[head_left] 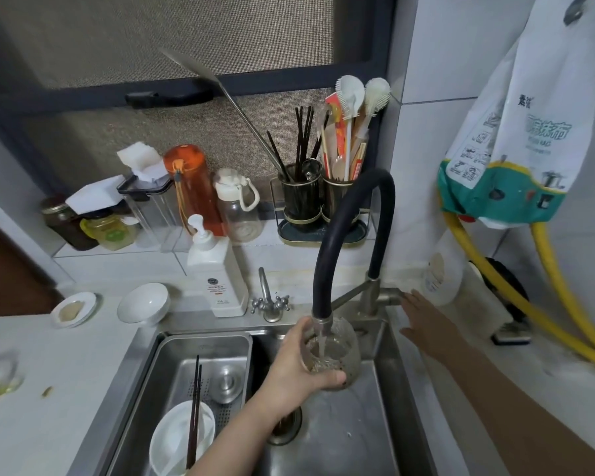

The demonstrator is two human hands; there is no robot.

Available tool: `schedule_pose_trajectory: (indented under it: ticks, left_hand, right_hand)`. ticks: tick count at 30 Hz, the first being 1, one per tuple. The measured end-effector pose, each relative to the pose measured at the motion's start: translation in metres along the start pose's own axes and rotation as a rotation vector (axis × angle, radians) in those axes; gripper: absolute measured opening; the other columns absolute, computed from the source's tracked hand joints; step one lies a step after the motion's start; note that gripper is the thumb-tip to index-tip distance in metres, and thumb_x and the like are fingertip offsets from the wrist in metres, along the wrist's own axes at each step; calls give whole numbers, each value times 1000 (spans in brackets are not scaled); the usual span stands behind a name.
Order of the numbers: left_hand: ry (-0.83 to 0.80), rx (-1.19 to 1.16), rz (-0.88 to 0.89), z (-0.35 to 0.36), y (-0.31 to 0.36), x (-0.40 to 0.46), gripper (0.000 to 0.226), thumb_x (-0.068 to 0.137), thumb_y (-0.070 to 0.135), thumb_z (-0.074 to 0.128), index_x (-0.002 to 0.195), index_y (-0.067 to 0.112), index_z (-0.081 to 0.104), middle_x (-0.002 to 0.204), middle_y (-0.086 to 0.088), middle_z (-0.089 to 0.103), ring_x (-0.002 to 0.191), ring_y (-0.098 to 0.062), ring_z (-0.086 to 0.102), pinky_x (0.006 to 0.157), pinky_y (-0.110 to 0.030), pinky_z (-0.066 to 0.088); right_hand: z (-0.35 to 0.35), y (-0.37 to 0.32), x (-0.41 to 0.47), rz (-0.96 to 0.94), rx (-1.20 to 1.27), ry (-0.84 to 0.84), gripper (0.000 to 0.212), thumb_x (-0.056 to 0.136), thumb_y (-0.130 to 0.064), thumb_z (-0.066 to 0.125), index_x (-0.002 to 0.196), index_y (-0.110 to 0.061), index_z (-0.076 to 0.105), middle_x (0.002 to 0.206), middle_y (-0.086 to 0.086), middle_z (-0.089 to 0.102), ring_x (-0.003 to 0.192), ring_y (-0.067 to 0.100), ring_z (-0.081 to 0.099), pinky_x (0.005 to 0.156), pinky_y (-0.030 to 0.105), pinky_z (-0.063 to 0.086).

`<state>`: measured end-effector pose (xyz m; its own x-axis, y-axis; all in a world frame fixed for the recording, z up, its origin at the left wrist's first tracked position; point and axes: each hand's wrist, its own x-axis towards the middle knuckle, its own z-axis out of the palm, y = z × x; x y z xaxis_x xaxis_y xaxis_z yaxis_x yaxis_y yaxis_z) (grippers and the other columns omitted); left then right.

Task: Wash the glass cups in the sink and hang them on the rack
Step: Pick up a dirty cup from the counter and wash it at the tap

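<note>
L hand (298,364) wrapped round cup (334,352), held over sink (358,424) under tap (322,322), water running in. R hand (426,321) fingers straight, tips at tap lever (390,295). Bowl (181,438) w/ chopsticks (193,407) in tray (203,345) on left.

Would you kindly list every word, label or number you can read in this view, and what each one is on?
None can be read with certainty.
White plastic bag on the wall: large green Chinese characters and small pictograms, too blurred to read.
White pump bottle: round logo and lines of small print, too small.
Red and white packet in the utensil holder: print illegible.
</note>
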<state>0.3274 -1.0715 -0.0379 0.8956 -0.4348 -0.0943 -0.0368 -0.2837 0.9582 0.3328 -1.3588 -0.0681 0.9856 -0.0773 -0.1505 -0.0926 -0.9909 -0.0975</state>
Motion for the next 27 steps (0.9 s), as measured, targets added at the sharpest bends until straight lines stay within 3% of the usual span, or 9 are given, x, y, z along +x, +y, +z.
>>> schedule_pose_trajectory:
  ticks: [4, 7, 10, 13, 17, 21, 23, 25, 27]
  left_hand:
    - [-16, 15, 5, -1, -3, -1, 91, 56, 28, 91, 134, 30, 44, 130, 6, 58, 122, -10, 55, 108, -41, 44]
    - [-13, 14, 2, -4, -9, -4, 100, 54, 29, 91, 139, 26, 39, 135, 4, 54, 126, -10, 52, 110, -38, 41]
    - [11, 18, 2, -11, -16, -7, 93, 52, 25, 90, 131, 33, 42, 133, 5, 51, 121, 3, 51, 102, -16, 41]
    - [48, 52, 31, -15, -19, -10, 90, 50, 26, 89, 125, 40, 41, 125, 20, 46, 111, 21, 47, 88, 1, 36]
    - [66, 161, 143, -3, -15, -15, 82, 50, 31, 87, 117, 55, 45, 118, 28, 53, 114, 3, 53, 99, -24, 46]
    - [128, 193, 190, -10, -28, -23, 92, 51, 35, 85, 121, 70, 35, 122, 42, 45, 116, 15, 46, 93, 1, 33]
    - [139, 163, 138, -20, -33, -21, 96, 54, 33, 89, 130, 54, 34, 131, 29, 46, 123, 5, 45, 101, -1, 28]
    - [112, 101, 73, -27, -29, -13, 102, 54, 34, 90, 139, 34, 33, 138, 9, 47, 128, -8, 46, 111, -23, 35]
    - [57, 54, 60, -30, -20, -7, 90, 55, 31, 86, 129, 41, 37, 129, 17, 49, 120, 7, 50, 103, -19, 42]
  right_hand:
    - [-8, -35, -15, -48, 232, 118, 58, 96, -27, 51, 147, -10, 29, 158, 7, 22, 147, 21, 17, 116, 28, 16]
    - [-8, -73, -37, -70, 643, 99, 50, 95, -26, 55, 143, -23, 38, 152, -7, 33, 143, 10, 26, 113, 23, 22]
    - [-2, -102, -59, -88, 955, 27, 49, 93, -20, 59, 131, -45, 39, 138, -26, 40, 133, 0, 38, 93, 3, 33]
    - [4, -122, -71, -100, 1154, -139, 59, 90, -20, 64, 127, -54, 32, 127, -38, 36, 122, -7, 41, 82, -2, 38]
    - [25, -134, -80, -17, 1401, -116, 73, 84, -2, 67, 139, -34, 29, 135, -17, 44, 112, -12, 54, 83, 7, 46]
    - [37, -154, -84, 52, 1396, -83, 79, 82, -7, 71, 143, -27, 27, 144, -4, 43, 122, 0, 49, 96, 15, 45]
    - [28, -164, -76, 85, 1370, -102, 80, 81, -17, 73, 147, -25, 28, 141, -3, 49, 122, 8, 53, 104, 29, 44]
    - [17, -167, -68, 77, 1378, -97, 77, 80, -21, 75, 145, -23, 34, 134, -3, 56, 119, 14, 57, 106, 42, 45]
    - [10, -164, -66, 67, 1404, -62, 73, 81, -19, 74, 144, -23, 37, 132, -2, 59, 118, 17, 59, 104, 46, 45]
